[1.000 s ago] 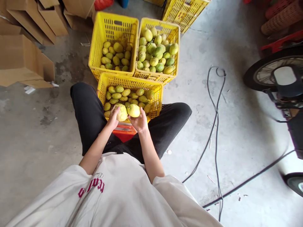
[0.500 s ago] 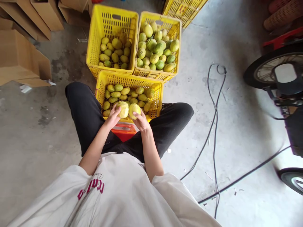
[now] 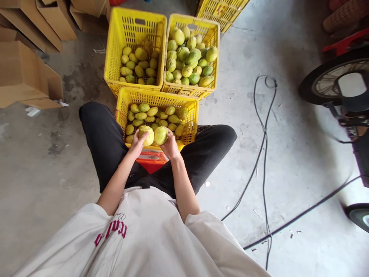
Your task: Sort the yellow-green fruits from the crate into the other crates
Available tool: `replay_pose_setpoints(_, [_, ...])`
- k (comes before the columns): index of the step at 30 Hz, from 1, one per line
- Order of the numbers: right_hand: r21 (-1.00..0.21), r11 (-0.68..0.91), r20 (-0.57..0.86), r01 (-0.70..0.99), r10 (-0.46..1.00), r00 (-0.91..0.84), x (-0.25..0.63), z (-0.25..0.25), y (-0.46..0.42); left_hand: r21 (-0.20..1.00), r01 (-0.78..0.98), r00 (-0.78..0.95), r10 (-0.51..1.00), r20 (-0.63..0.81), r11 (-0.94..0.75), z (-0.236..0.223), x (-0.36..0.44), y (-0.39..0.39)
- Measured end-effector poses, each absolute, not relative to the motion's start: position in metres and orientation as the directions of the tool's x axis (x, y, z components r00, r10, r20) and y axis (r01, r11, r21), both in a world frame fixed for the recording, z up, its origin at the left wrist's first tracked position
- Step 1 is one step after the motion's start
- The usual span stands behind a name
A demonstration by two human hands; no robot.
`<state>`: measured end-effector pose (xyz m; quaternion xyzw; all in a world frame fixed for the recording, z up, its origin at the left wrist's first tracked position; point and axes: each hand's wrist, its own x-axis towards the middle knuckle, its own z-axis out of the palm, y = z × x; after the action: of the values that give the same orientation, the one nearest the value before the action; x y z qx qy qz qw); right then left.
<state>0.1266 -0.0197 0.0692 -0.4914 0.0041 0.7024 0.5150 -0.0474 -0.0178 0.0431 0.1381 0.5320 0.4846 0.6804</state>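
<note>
My left hand (image 3: pixel 137 144) is closed around a pale yellow papaya (image 3: pixel 146 135) with a ridged skin. In my right hand (image 3: pixel 170 147) is a second papaya (image 3: pixel 160 135), yellow-green and rounded, gripped from its right side. Both fruits are side by side, nearly touching, above the near edge of the front yellow crate (image 3: pixel 193 127). Inside that crate, between my knees, lie several yellow-green papayas (image 3: pixel 152 111). Parts of the fingers are hidden behind the held fruits.
Behind the front crate stand a left yellow crate (image 3: pixel 113 50) and a right yellow crate (image 3: pixel 215 34), both with papayas. Cardboard boxes (image 3: pixel 25 73) are at the far left. A looped black cable (image 3: pixel 264 154) runs over the floor, near a parked wheeled vehicle (image 3: pixel 350 88).
The papaya in my right hand has turned, showing a greener side, and has moved slightly left. My left hand's papaya has shifted a little left and down. Both remain held.
</note>
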Motion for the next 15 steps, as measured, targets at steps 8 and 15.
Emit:
replay_pose_setpoints(8, [-0.554,-0.472,-0.671,-0.686,0.741,0.032,0.135,0.068,-0.023,0.662,-0.576,0.089,0.841,-0.533,0.480,0.057,-0.051,-0.018])
replay_pose_setpoints(15, [-0.612,-0.462,-0.581,-0.642,0.813,-0.030,0.139,0.064,-0.030,0.704,-0.505,0.201,0.861,-0.466,0.499,0.054,-0.052,-0.022])
